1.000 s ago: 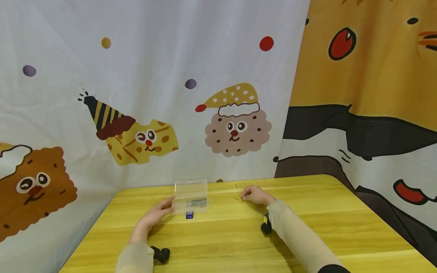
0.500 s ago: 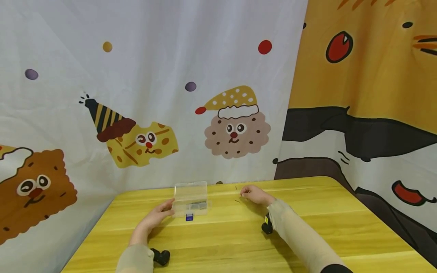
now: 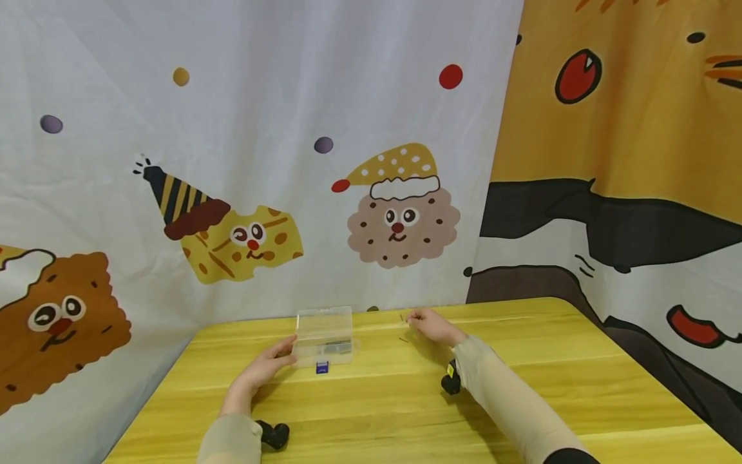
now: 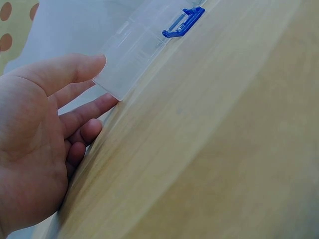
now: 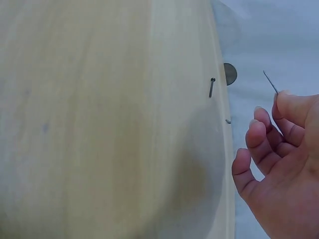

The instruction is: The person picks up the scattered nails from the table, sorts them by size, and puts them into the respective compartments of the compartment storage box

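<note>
A clear plastic box (image 3: 304,357) with a blue latch (image 3: 322,368) stands at the back of the table, its lid (image 3: 324,322) raised. Grey pieces show inside it. My left hand (image 3: 269,364) holds the box at its left end; in the left wrist view the thumb and fingers lie around its corner. My right hand (image 3: 431,325) is right of the box. Its thumb and forefinger pinch a thin nail (image 5: 270,82), which sticks out past the fingertips. Another nail (image 5: 212,87) lies on the table by that hand. One more thin nail (image 3: 402,318) lies farther back.
The yellow wooden table (image 3: 371,412) ends just behind the box, against a printed cloth (image 3: 255,161). A black wrist camera (image 3: 274,435) hangs below the left sleeve, another black camera (image 3: 451,379) below the right.
My right hand has shifted slightly toward the back of the table. The nail it pinches pointed down at the table a second ago. My left hand and the box stay put.
</note>
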A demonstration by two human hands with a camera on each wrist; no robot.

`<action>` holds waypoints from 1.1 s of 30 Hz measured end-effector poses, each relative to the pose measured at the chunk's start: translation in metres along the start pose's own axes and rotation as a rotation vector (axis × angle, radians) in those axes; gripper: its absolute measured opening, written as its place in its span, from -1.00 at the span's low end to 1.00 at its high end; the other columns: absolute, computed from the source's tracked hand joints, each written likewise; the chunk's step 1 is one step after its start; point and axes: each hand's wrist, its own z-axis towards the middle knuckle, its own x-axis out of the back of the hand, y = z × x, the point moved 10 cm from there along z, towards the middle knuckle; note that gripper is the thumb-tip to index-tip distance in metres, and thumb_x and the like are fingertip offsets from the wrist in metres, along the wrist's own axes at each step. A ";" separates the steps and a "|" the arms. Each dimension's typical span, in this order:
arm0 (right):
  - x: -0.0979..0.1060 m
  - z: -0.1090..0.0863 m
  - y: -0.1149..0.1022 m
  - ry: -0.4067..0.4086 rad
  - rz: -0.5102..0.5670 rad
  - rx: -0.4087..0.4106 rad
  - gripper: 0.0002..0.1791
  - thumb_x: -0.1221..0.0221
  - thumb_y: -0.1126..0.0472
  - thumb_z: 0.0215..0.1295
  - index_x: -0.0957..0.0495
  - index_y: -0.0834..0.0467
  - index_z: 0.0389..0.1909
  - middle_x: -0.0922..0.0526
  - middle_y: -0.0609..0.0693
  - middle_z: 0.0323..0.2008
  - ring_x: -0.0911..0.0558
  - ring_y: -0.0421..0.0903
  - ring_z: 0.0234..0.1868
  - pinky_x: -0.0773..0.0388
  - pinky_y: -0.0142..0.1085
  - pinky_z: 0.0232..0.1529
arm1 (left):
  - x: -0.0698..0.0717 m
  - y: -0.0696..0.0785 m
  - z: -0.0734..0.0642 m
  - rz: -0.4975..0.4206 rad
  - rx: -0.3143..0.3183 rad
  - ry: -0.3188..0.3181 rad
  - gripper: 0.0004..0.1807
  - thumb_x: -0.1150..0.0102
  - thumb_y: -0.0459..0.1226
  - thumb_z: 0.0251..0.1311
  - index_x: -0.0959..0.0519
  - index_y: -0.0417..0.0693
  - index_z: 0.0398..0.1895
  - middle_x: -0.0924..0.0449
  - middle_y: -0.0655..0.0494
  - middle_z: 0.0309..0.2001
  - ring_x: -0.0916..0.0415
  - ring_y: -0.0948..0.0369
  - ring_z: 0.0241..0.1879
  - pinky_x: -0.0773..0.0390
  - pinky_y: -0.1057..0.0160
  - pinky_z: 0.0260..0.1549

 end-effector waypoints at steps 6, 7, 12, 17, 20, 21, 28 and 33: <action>0.002 0.002 -0.009 0.001 0.035 0.018 -0.71 0.13 0.26 0.55 -0.39 0.47 -0.18 -0.25 -0.04 -0.58 -0.19 -0.15 -0.58 -0.20 -0.34 -0.48 | 0.000 -0.002 0.001 -0.003 0.006 -0.010 -0.33 -0.13 -0.21 0.35 -0.18 -0.12 0.48 -0.16 -0.34 0.39 -0.08 -0.22 0.38 -0.11 -0.24 0.27; 0.003 0.003 -0.011 0.004 0.035 0.022 -0.71 0.13 0.26 0.55 -0.39 0.46 -0.19 -0.27 -0.02 -0.56 -0.20 -0.16 -0.57 -0.20 -0.34 -0.48 | 0.000 -0.003 0.002 -0.002 0.006 -0.011 -0.33 -0.12 -0.21 0.35 -0.17 -0.11 0.48 -0.16 -0.34 0.39 -0.07 -0.22 0.38 -0.11 -0.24 0.27; 0.006 0.006 -0.016 0.015 0.036 0.020 -0.73 0.11 0.28 0.54 -0.43 0.44 -0.15 -0.35 0.08 -0.50 -0.22 -0.14 -0.56 -0.20 -0.33 -0.50 | -0.001 -0.004 0.003 0.000 0.002 -0.015 -0.33 -0.12 -0.21 0.36 -0.17 -0.13 0.48 -0.15 -0.36 0.39 -0.08 -0.24 0.37 -0.14 -0.25 0.25; 0.007 0.007 -0.018 0.015 0.036 0.015 -0.70 0.10 0.25 0.54 -0.45 0.45 -0.08 -0.38 0.07 -0.51 -0.23 -0.15 -0.57 -0.22 -0.32 -0.50 | -0.001 0.000 0.000 0.006 -0.001 -0.016 -0.33 -0.12 -0.22 0.36 -0.17 -0.15 0.48 -0.16 -0.38 0.38 -0.09 -0.25 0.37 -0.17 -0.25 0.24; 0.007 0.006 -0.022 0.017 0.034 0.015 -0.71 0.10 0.26 0.54 -0.46 0.43 -0.07 -0.43 0.19 -0.41 -0.31 -0.09 -0.50 -0.28 -0.28 -0.42 | -0.001 0.003 -0.002 0.005 -0.001 -0.016 -0.33 -0.12 -0.22 0.35 -0.17 -0.16 0.48 -0.16 -0.38 0.38 -0.09 -0.24 0.37 -0.15 -0.24 0.25; 0.007 0.006 -0.023 0.015 0.041 0.016 -0.72 0.09 0.26 0.54 -0.47 0.41 -0.07 -0.44 0.22 -0.39 -0.32 -0.08 -0.48 -0.29 -0.26 -0.41 | -0.001 0.004 -0.002 0.002 -0.002 -0.014 -0.33 -0.13 -0.23 0.35 -0.18 -0.17 0.47 -0.16 -0.38 0.38 -0.09 -0.24 0.37 -0.14 -0.24 0.25; 0.000 0.008 -0.025 -0.006 0.072 0.035 -0.77 0.07 0.26 0.53 -0.49 0.32 -0.13 -0.44 0.20 -0.38 -0.32 -0.12 -0.48 -0.31 -0.23 -0.39 | -0.001 0.000 0.000 0.013 -0.003 -0.006 -0.33 -0.14 -0.21 0.35 -0.18 -0.16 0.47 -0.18 -0.37 0.37 -0.11 -0.23 0.36 -0.16 -0.24 0.24; -0.006 0.010 -0.026 -0.003 0.079 0.046 -0.75 0.05 0.23 0.52 -0.49 0.33 -0.07 -0.45 0.19 -0.37 -0.31 -0.14 -0.48 -0.34 -0.18 -0.36 | -0.001 0.000 0.000 0.016 -0.005 -0.004 -0.32 -0.15 -0.19 0.34 -0.19 -0.15 0.47 -0.19 -0.38 0.37 -0.13 -0.25 0.35 -0.17 -0.25 0.23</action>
